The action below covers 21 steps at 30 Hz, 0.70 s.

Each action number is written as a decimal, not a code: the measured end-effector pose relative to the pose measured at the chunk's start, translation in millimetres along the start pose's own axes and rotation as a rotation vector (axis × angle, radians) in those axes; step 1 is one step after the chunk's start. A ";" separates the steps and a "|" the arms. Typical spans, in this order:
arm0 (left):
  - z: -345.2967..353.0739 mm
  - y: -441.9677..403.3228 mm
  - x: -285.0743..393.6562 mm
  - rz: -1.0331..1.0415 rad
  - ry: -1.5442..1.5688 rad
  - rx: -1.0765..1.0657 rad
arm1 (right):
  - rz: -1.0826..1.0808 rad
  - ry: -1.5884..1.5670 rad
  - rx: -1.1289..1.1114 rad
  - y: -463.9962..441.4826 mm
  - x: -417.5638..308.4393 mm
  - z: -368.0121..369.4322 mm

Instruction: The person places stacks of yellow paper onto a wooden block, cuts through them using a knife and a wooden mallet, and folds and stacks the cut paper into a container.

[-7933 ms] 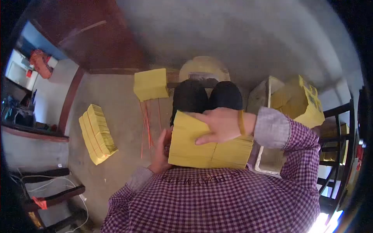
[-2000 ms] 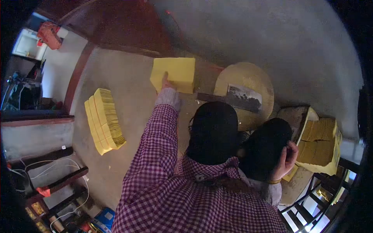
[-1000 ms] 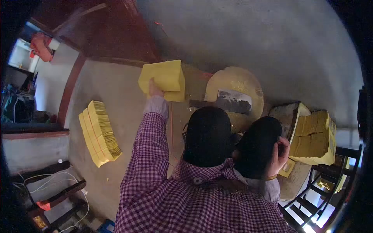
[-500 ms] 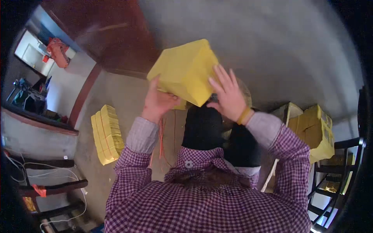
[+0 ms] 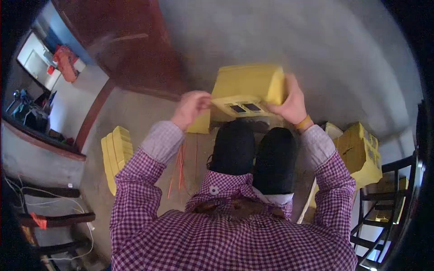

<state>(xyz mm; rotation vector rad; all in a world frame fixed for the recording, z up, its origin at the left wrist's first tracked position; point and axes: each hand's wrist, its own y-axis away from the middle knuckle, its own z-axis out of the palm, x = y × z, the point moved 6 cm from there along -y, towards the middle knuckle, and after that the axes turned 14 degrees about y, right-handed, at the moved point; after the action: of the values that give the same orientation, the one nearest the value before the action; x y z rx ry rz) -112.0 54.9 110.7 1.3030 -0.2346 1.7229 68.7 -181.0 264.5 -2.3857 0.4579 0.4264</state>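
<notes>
Yellow block (image 5: 246, 81), one, upper centre of the frame; right hand (image 5: 293, 103) clamped on its right end; left hand (image 5: 192, 108) by its left edge, grip too blurred to tell; hazard: tipping, from one-sided support.

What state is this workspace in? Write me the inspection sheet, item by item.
Surface: floor, partly hidden by the person.
Job's things: yellow packet raised above the knees, dark panels on one side; yellow stack at left; red strands on the floor.
Clutter: large yellow package at right.
Grip: right hand on the packet's right end; left hand near its left end, contact unclear.
Cables: pale cable, lower left.
Surroundings: grey wall, dark red panel.
</notes>
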 end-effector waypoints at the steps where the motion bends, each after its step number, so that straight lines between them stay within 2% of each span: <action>1: -8.8 -2.0 22.9 0.269 -0.151 0.083 | 0.001 0.010 0.008 -0.7 7.4 -0.5; 2: -6.3 -9.3 22.8 0.277 -0.150 0.070 | 0.035 -0.077 0.038 -3.5 17.3 -2.1; 4: 16.2 28.2 66.3 0.975 -0.646 0.374 | 0.068 -0.222 0.050 -10.7 24.4 -5.1; 6: 119.7 96.7 103.7 1.391 -1.215 0.140 | 0.028 -0.120 -0.010 -21.2 14.9 -7.8; 8: 179.8 119.6 103.2 1.304 -1.319 -0.217 | -0.072 0.123 -0.207 -31.2 -4.2 0.0; 9: 189.4 115.6 99.3 1.303 -1.320 -0.219 | -0.071 0.122 -0.207 -35.3 -10.0 6.7; 11: 207.8 103.0 80.0 1.231 -1.623 -0.393 | -0.463 0.311 -0.219 -32.6 -41.0 25.1; 12: 201.9 86.0 72.3 1.177 -1.651 -0.424 | -0.518 0.356 -0.165 -27.3 -44.2 33.7; 13: 196.5 71.1 63.3 1.174 -1.655 -0.430 | -0.512 0.353 -0.162 -25.2 -41.6 39.9; 15: 188.1 49.0 50.9 1.027 -1.536 -0.484 | -0.436 0.302 -0.321 -22.7 -30.4 58.9; 16: 186.3 44.9 46.9 1.023 -1.541 -0.485 | -0.422 0.362 -0.363 -21.0 -26.1 68.8; 18: 179.9 31.1 32.2 0.709 -1.527 -0.506 | -0.419 0.315 -0.415 -20.0 -18.1 74.6; 19: 178.4 31.4 33.5 0.708 -1.526 -0.499 | -0.419 0.275 -0.465 -21.5 -14.1 76.7; 20: 178.5 34.7 37.5 0.792 -1.532 -0.496 | -0.419 0.272 -0.465 -23.7 -6.5 76.3; 21: 179.9 40.5 40.1 0.873 -1.537 -0.496 | -0.341 0.065 -0.462 -25.5 5.5 73.5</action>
<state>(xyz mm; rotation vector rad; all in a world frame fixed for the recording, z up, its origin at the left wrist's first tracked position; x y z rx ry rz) -24.7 -58.2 234.0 1.9675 -2.1655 0.6887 71.1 -115.2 222.7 -2.8599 -0.0357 0.3237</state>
